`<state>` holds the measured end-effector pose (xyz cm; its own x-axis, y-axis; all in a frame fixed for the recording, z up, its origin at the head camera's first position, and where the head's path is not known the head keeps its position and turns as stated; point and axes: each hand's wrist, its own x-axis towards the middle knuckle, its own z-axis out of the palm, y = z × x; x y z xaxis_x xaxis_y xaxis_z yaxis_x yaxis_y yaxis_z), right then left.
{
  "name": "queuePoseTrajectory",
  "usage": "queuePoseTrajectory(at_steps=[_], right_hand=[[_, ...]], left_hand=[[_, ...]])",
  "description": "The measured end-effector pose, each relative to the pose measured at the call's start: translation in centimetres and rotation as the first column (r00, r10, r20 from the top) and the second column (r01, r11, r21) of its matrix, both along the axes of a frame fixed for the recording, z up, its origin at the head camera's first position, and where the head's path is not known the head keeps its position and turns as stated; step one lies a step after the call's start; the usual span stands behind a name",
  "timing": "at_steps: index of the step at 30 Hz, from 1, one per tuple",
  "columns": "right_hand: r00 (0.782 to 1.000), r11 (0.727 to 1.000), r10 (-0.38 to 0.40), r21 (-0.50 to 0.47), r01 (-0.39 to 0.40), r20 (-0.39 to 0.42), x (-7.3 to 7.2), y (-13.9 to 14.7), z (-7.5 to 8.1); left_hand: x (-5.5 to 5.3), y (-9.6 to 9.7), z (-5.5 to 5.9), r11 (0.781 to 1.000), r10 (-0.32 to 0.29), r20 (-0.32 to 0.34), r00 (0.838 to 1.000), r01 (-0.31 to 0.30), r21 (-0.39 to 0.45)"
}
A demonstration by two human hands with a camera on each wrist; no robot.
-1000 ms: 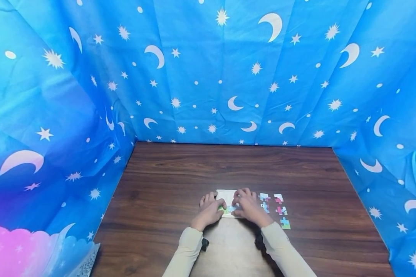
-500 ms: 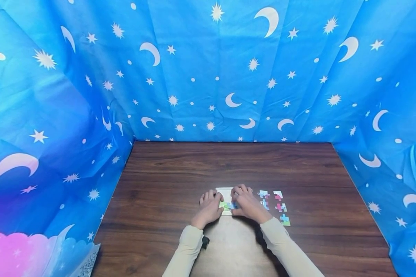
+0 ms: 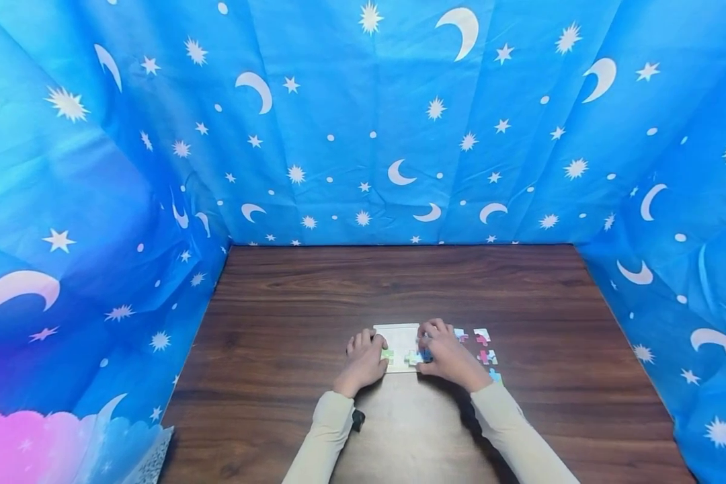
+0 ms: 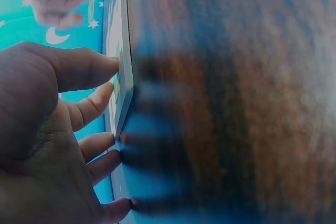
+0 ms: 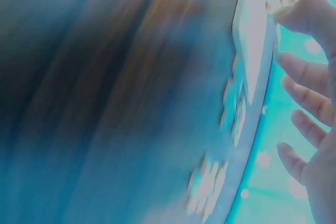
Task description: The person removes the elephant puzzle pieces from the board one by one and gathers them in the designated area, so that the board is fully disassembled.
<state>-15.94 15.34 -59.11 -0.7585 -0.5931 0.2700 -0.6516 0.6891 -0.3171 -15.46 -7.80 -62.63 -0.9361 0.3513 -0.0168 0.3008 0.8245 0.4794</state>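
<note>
A white puzzle tray (image 3: 396,336) lies flat on the table. My left hand (image 3: 364,359) is at its left end, thumb and index fingertips touching the tray and a green puzzle piece (image 3: 388,355) in its lower left corner. The other left fingertips rest at the tray's edge and on the table, as the left wrist view shows. My right hand (image 3: 450,353) pinches a blue and green puzzle piece (image 3: 411,358) between thumb and fingers, over the tray's right part. From the right wrist, the held piece (image 5: 277,40) appears edge-on, raised above the tray.
Several loose puzzle pieces (image 3: 487,357) lie on the dark wooden table (image 3: 399,282) right of the tray, some partly hidden behind my right hand. A blue moon-and-star cloth (image 3: 339,121) hangs round the back and sides. A pink and blue scalloped object (image 3: 48,444) stands at front left.
My right hand has moved right and lifted the blue and green puzzle piece away from the green one, baring tray between them. The left hand stays at the tray's left end.
</note>
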Motion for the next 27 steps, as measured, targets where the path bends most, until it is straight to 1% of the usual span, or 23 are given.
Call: queuePoseTrajectory(at_steps=[3, 8, 12, 15, 17, 20, 22, 27], right_hand=[[1.0, 1.0, -0.021, -0.01, 0.021, -0.015, 0.5, 1.7, 0.1], [0.997, 0.998, -0.061, -0.02, 0.06, -0.044, 1.3, 4.6, 0.3], [0.996, 0.997, -0.081, 0.004, 0.082, -0.029, 2.0, 6.5, 0.6], [0.994, 0.993, -0.113, 0.041, 0.113, 0.003, 2.5, 7.3, 0.5], [0.991, 0.99, -0.131, 0.064, 0.129, 0.034, 2.9, 7.7, 0.5], [0.987, 0.987, -0.144, 0.084, 0.138, 0.071, 3.4, 8.0, 0.4], [0.986, 0.986, -0.146, 0.089, 0.139, 0.079, 3.7, 8.2, 0.2], [0.988, 0.987, -0.144, 0.079, 0.139, 0.062, 4.1, 8.6, -0.1]], left_hand=[[0.1, 0.0, 0.3, 1.0, -0.002, 0.005, 1.0, 0.002, -0.004], [0.0, 0.1, 0.7, 1.0, -0.021, -0.015, 1.0, 0.021, 0.015], [-0.4, 0.2, 0.4, 1.0, -0.011, -0.009, 1.0, 0.011, 0.021], [-0.5, -0.1, 0.1, 1.0, 0.002, -0.004, 1.0, -0.002, 0.012], [-0.5, -0.2, 0.1, 1.0, 0.006, -0.005, 1.0, -0.006, 0.023], [-0.6, -0.3, 0.1, 1.0, 0.003, 0.009, 1.0, -0.003, 0.022], [-0.6, -0.2, 0.1, 1.0, -0.002, 0.016, 1.0, 0.001, 0.029], [-0.4, 0.0, 0.3, 0.999, -0.013, 0.017, 1.0, 0.012, 0.045]])
